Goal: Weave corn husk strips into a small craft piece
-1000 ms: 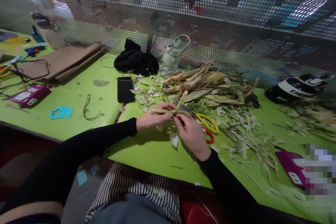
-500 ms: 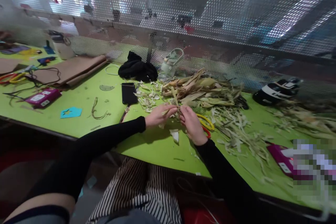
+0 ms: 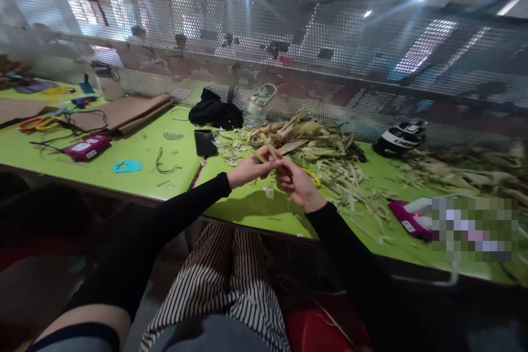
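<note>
My left hand (image 3: pixel 253 168) and my right hand (image 3: pixel 300 183) meet above the front of the green table, both with fingers closed. Between them they grip corn husk strips (image 3: pixel 269 146), whose pale ends stick up past the left fingers. Just behind my hands lies a heap of dried corn husks (image 3: pixel 303 135). Shredded husk (image 3: pixel 350 187) is strewn to the right. Partly hidden by my right hand, yellow-handled scissors (image 3: pixel 312 177) rest on the table. A small white husk scrap (image 3: pixel 268 192) lies below my fingers.
A black phone (image 3: pixel 205 143), black cloth (image 3: pixel 215 110) and pale green bottle (image 3: pixel 258 107) stand behind and left. Farther left are a purple power strip (image 3: pixel 87 148), a blue paper piece (image 3: pixel 127 166) and brown paper (image 3: pixel 136 111). At right are a black bottle (image 3: pixel 398 139) and another power strip (image 3: pixel 406 220).
The view has tilted up and shifted a little. My hands remain together on the husk strips, now raised slightly off the table; the fingers have shifted and the strips' ends point up and left.
</note>
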Tool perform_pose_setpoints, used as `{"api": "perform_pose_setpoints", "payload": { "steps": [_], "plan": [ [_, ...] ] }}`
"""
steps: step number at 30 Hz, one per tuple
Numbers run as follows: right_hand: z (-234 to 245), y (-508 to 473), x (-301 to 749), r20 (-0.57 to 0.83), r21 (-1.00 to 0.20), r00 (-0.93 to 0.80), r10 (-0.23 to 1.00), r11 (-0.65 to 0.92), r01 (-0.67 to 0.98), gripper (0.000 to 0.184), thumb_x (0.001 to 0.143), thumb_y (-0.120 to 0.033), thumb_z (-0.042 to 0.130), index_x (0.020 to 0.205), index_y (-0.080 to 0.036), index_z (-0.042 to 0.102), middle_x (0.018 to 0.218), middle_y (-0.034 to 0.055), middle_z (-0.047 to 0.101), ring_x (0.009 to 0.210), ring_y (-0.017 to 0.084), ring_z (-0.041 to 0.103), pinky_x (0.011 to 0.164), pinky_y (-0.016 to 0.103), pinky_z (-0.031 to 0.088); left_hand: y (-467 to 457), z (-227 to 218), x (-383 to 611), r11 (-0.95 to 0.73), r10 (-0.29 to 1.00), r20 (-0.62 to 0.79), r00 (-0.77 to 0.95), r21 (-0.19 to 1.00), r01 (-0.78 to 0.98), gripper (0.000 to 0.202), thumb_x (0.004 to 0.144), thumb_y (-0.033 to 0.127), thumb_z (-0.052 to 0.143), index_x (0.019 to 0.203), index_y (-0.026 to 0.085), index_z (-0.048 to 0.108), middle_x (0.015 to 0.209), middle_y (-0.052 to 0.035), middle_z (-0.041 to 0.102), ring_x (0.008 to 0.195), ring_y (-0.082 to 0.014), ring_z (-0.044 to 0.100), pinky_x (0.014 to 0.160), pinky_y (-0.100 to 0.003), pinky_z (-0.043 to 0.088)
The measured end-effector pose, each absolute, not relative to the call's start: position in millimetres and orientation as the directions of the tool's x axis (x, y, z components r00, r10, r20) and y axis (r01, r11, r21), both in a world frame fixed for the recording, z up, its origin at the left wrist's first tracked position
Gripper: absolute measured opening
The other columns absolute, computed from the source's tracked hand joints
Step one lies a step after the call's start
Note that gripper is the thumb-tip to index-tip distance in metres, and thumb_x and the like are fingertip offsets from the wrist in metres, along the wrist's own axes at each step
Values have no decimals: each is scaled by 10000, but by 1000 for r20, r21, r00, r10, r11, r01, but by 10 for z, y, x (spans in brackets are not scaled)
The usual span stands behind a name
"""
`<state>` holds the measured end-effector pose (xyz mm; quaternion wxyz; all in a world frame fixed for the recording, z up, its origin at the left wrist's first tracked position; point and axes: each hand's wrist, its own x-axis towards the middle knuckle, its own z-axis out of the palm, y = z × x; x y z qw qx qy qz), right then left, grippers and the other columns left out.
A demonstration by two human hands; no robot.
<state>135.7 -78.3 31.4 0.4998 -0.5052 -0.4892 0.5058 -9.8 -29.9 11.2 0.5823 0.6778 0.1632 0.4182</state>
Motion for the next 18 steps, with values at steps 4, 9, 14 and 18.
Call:
{"api": "perform_pose_setpoints", "payload": {
  "steps": [4, 9, 14, 18],
  "plan": [
    [379, -873, 1315, 45, -998, 53, 998, 43, 39, 360, 748, -469, 640, 636, -239, 386, 504, -106, 247, 412, 54, 160, 372, 210, 128, -455, 219, -187, -305, 689, 383, 615, 923, -233, 245, 950, 411, 555, 963, 175, 492, 563, 92, 428, 470, -59, 406, 475, -201, 323],
    [395, -890, 1218, 201, -971, 151, 968, 177, 163, 404, 790, -519, 631, 649, -240, 376, 527, -82, 306, 449, 76, 245, 406, 238, 183, -585, 403, -243, -407, 815, 325, 479, 910, 74, 197, 995, 329, 452, 908, 162, 511, 702, 24, 552, 590, -77, 502, 588, -209, 407],
    [353, -841, 1194, 311, -916, 166, 936, 250, 313, 434, 814, -609, 564, 634, -240, 427, 523, -72, 303, 475, 103, 251, 446, 276, 201, -523, 354, -202, -627, 754, 471, 458, 725, 285, 206, 1005, 291, 412, 993, 159, 569, 966, -69, 676, 871, -156, 642, 807, -262, 489],
    [333, -761, 1246, 422, -850, 216, 880, 301, 432, 447, 818, -582, 567, 601, -239, 379, 547, -61, 307, 542, 114, 272, 512, 285, 232, -416, 259, -114, -611, 785, 461, 413, 685, 396, 278, 1015, 328, 390, 844, 175, 547, 767, -46, 623, 720, -178, 605, 739, -289, 464]
  ]
}}
